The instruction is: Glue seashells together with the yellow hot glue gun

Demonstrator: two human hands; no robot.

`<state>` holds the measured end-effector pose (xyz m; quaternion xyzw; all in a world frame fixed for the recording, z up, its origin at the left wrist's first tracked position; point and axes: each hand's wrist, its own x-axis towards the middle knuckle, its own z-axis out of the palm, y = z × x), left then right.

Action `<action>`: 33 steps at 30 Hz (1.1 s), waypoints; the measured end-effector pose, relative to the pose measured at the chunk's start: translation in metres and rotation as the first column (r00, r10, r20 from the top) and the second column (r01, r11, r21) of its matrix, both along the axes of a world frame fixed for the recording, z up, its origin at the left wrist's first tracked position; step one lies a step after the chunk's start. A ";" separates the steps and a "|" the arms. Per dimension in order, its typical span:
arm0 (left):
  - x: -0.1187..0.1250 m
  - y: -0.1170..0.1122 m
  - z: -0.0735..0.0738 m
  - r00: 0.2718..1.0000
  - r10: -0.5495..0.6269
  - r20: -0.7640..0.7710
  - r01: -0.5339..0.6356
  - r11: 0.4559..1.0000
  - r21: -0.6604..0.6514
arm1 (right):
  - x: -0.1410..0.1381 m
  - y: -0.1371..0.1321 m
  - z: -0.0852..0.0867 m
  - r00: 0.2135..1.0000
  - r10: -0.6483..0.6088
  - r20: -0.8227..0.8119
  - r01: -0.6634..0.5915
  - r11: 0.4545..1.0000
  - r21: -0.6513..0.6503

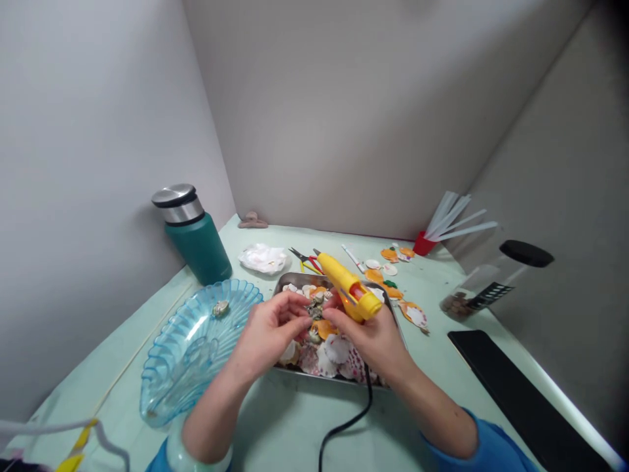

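Observation:
A metal tray (324, 375) of seashells lies below my two hands. My left hand (275, 328) is closed, with its thumb and fingertips on a small grey-green shell piece (316, 308) over the tray. My right hand (371, 337) wraps the handle of a yellow hot glue gun (341, 278), whose nozzle points up and away to the left. The right fingertips come close to the same shell piece; whether they touch it I cannot tell. White, pink-spotted and orange scallop shells (337, 349) fill the tray beneath.
Left stands a blue scalloped dish (162, 357) holding a shell, with a green bottle (199, 246) behind. Pliers (307, 259) and a white bundle (264, 259) lie beyond the tray. Right are decorated shells (415, 316), glue sticks in a red cup (425, 244), a jar (479, 288) and a black slab (515, 387). The glue gun's cord (344, 426) runs forward.

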<state>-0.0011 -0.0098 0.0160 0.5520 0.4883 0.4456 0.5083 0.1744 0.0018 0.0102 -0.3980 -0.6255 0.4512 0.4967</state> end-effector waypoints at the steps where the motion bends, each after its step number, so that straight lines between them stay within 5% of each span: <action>1: 0.001 -0.001 0.000 1.000 0.001 -0.005 -0.001 1.000 0.008 | -0.003 0.001 -0.002 0.999 -0.001 -0.033 0.000 1.000 -0.027; 6: 0.002 -0.006 -0.002 1.000 0.011 -0.010 -0.011 1.000 0.010 | -0.008 0.004 -0.014 0.993 -0.032 -0.112 0.016 0.989 -0.144; 17: -0.010 0.004 -0.008 0.991 0.122 -0.053 -0.119 0.991 0.053 | -0.010 0.006 -0.008 0.967 -0.118 -0.228 0.047 0.955 -0.293; 23: -0.010 0.003 -0.004 0.952 0.186 0.242 -0.164 0.981 -0.105 | -0.014 0.010 -0.010 0.963 -0.092 -0.254 0.003 0.944 -0.331; 33: 0.003 -0.005 -0.006 0.856 0.150 0.495 -0.073 0.982 -0.173 | -0.022 0.001 -0.006 0.961 -0.050 -0.273 -0.041 0.947 -0.318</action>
